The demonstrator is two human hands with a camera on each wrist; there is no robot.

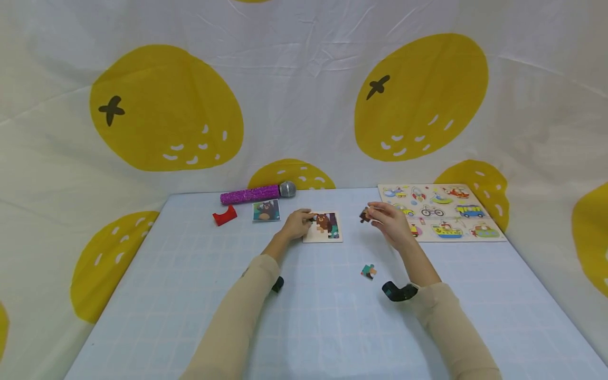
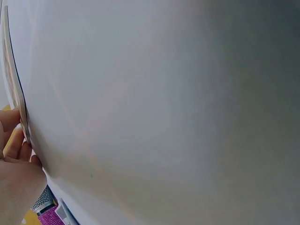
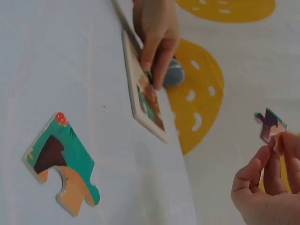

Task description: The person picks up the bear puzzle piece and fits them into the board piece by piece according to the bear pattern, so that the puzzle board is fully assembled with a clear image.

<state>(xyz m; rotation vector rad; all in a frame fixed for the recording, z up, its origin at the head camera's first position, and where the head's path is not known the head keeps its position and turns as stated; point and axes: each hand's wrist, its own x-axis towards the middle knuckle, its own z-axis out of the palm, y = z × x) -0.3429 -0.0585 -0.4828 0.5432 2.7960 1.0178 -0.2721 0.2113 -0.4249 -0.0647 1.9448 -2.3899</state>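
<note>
Near the middle of the table lies a small wooden puzzle board (image 1: 309,236) with a bear picture partly filled in. My left hand (image 1: 296,224) holds its left edge, fingers over the upper left corner; the left wrist view shows the fingers (image 2: 13,123) at the board's rim. What lies beneath the fingertips is partly hidden. Raised to the right of the board, my right hand (image 1: 389,221) pinches a dark and tan puzzle piece (image 1: 364,215) between thumb and fingers. A loose teal and orange puzzle piece (image 1: 368,272) lies nearer to me, below the right hand.
Behind the board lie a purple glitter microphone (image 1: 252,195) and a bear picture card (image 1: 266,210). A red curved block (image 1: 225,215) sits at the left. A vehicle puzzle board (image 1: 451,224) lies at the back right. A patterned cloth (image 1: 304,95) hangs behind the table.
</note>
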